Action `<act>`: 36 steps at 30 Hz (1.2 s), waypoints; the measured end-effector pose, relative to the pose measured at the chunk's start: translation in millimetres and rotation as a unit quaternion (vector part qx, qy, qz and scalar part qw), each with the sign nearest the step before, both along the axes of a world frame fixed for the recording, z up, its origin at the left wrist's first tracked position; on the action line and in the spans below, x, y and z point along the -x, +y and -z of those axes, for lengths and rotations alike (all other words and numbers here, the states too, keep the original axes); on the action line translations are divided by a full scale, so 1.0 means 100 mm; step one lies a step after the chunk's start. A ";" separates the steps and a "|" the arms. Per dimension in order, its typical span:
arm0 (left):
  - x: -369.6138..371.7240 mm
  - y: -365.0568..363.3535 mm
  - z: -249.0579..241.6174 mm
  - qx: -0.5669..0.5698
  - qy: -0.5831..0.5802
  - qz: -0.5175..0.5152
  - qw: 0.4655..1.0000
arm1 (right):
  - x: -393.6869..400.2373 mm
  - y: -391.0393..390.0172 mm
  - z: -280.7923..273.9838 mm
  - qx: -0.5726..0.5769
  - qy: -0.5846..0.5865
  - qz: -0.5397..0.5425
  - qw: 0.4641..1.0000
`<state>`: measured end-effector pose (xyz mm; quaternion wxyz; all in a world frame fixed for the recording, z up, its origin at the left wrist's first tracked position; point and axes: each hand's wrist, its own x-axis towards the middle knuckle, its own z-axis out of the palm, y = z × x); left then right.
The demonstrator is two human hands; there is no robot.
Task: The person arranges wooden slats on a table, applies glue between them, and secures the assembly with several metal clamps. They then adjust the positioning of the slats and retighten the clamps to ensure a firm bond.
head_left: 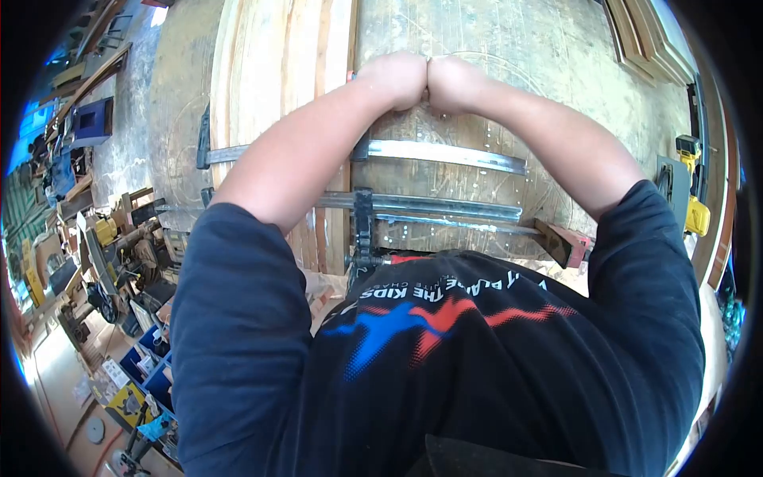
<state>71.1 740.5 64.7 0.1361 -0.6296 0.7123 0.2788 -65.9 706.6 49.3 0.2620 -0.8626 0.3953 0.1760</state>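
My left hand (397,79) and my right hand (455,83) meet knuckle to knuckle over the workbench, both with fingers closed. Whatever they grip, if anything, is hidden beneath them. Just left of my left hand lies a panel of long wooden boards (270,71), with a small red and blue bit showing at its edge by my wrist. Nearer my body, metal bar clamps (445,154) lie across the boards, their bars sticking out to the right. A second clamp bar (445,207) runs alongside, close to my shirt.
The workbench top (548,56) is stained with glue drips. A red clamp end (566,242) sits near my right elbow. Stacked boards (648,40) stand at the far right, above a yellow power tool (697,215). Cluttered tools and blue bins (159,362) fill the left side.
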 end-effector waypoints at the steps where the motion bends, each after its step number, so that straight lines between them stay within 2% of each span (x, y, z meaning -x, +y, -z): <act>1: -0.03 -0.09 0.03 -0.027 0.002 0.016 1.000 | -0.04 -0.07 0.09 -0.011 0.004 -0.022 1.000; 4: -0.04 -0.29 0.09 -0.094 -0.022 0.174 0.980 | -0.04 -0.22 0.25 -0.048 0.010 -0.077 0.996; 6: -0.08 -0.33 0.12 -0.103 0.021 0.166 0.980 | -0.04 -0.27 0.18 -0.075 0.001 -0.104 0.992; 9: -0.08 -0.33 0.17 -0.118 0.033 0.128 0.984 | -0.01 -0.28 -0.05 -0.188 -0.013 -0.028 0.982; 11: -0.01 -0.28 0.07 -0.104 0.007 0.097 0.990 | -0.02 -0.16 -0.15 -0.134 -0.029 -0.012 0.990; 12: -0.02 -0.16 0.00 -0.074 0.023 0.050 0.996 | 0.01 -0.12 -0.16 -0.111 -0.034 -0.004 0.993; 13: -0.01 -0.03 0.03 0.007 0.010 0.045 0.999 | 0.02 -0.05 0.03 -0.075 -0.043 0.070 0.994; 14: -0.01 0.12 0.17 0.088 -0.002 0.040 0.995 | 0.09 0.07 0.17 0.035 -0.125 0.067 0.989; 15: -0.02 0.34 0.40 0.276 0.021 0.027 0.961 | 0.19 0.25 0.28 0.143 -0.204 0.061 0.966; 16: -0.01 0.41 0.37 0.273 0.010 0.038 0.961 | 0.25 0.36 0.32 0.247 -0.278 0.053 0.927; 18: 0.00 0.49 0.31 0.266 -0.010 0.059 0.962 | 0.30 0.41 0.39 0.296 -0.289 0.014 0.910; 19: 0.02 0.49 0.31 0.301 -0.017 0.054 0.952 | 0.32 0.42 0.38 0.322 -0.293 -0.004 0.900; 22: 0.02 0.24 0.21 0.152 0.013 0.019 0.988 | 0.20 0.21 0.41 0.137 -0.175 0.082 0.971; 24: 0.02 0.17 0.18 0.134 0.004 0.024 0.991 | 0.16 0.14 0.34 0.120 -0.119 0.059 0.984; 29: -0.02 0.03 0.18 0.087 0.030 0.020 0.996 | 0.06 0.06 0.05 0.055 -0.055 0.022 0.997; 32: -0.06 -0.09 0.07 -0.009 0.031 0.046 0.998 | 0.01 -0.04 0.00 0.001 -0.034 0.009 0.999; 35: -0.06 -0.30 0.19 -0.064 0.014 0.175 0.982 | -0.03 -0.14 -0.02 -0.056 0.031 -0.018 0.998; 36: -0.07 -0.34 0.24 -0.106 0.008 0.165 0.981 | -0.04 -0.16 -0.05 -0.084 0.046 -0.014 0.995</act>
